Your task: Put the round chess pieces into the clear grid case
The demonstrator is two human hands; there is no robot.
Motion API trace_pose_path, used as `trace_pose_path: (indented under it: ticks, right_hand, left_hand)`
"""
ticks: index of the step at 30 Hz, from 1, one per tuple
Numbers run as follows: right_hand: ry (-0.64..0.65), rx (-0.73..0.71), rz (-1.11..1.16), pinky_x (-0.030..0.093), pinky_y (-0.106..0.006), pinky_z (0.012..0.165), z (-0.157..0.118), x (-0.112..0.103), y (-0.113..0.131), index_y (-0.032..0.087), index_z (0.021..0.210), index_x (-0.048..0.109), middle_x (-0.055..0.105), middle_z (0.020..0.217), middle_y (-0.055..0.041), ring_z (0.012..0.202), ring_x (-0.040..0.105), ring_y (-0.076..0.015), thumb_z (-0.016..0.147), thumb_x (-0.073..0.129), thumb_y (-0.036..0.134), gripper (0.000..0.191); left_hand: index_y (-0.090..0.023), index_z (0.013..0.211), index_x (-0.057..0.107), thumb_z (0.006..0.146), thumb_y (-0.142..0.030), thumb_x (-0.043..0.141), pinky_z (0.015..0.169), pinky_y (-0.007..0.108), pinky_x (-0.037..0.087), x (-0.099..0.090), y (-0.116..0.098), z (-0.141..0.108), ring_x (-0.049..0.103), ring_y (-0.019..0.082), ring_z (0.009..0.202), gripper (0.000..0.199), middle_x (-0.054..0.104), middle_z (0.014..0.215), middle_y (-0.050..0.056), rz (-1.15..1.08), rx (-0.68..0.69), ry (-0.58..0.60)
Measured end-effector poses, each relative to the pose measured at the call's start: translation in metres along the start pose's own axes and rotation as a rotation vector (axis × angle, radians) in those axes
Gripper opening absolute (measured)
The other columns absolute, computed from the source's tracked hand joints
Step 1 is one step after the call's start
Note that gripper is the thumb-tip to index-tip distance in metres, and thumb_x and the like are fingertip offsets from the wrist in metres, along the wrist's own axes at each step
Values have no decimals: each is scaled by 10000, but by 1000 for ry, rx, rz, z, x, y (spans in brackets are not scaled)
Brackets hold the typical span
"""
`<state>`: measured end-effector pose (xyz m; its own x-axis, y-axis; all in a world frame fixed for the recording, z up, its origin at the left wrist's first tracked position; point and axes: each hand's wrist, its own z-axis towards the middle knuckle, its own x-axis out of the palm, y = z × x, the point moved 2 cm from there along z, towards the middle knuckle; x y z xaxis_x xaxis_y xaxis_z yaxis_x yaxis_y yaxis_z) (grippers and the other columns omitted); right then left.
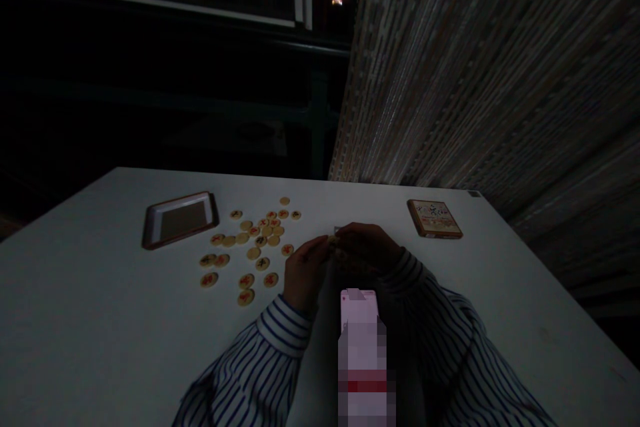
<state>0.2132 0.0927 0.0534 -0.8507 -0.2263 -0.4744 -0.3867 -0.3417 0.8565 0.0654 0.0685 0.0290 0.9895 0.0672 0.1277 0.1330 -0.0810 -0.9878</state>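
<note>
My left hand [304,272] and my right hand [369,247] meet over the middle of the white table [125,333], both closed with the fingertips pressed together. A small pale thing [333,239] shows between the fingertips; it is too dark and small to name. Beneath my right hand lies something in deep shadow that I cannot make out. Left of my left hand, round wooden Chinese chess pieces [253,253] lie scattered, some with red or black characters up and others blank. The nearest piece [287,250] is just beside my left hand.
An open shallow box half [181,220] with a pale rim lies at the far left. A printed box part [435,219] rests at the right. Close to me is a pink phone-like thing [359,310], partly blurred out. A string curtain [425,67] hangs behind the table.
</note>
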Motion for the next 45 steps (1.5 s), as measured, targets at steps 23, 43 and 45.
trace_pose_path:
  ticks: [23,43,45]
  right_hand:
    - [46,-89,-70,500,-267,676,-1,-1,5,146,853,622,668,796,-57,743,619,-150,740,544,270,185]
    - [-21,-89,-159,488,-275,695,0,-3,-6,159,881,619,665,828,-57,766,612,-144,741,533,227,177]
    - [-37,-95,-173,486,-273,698,0,-4,-8,167,873,619,665,818,-48,767,610,-138,746,528,226,167]
  left_hand:
    - [-179,828,646,657,-303,607,751,268,490,-2,1,1,612,175,825,215,673,849,42,26,-36,-7]
    - [-155,824,629,629,-299,633,693,271,486,-2,2,1,616,167,748,242,669,792,48,-74,-94,-50]
    - [-162,828,628,626,-304,638,697,269,485,-2,3,1,616,166,752,248,669,799,49,-98,-99,-43]
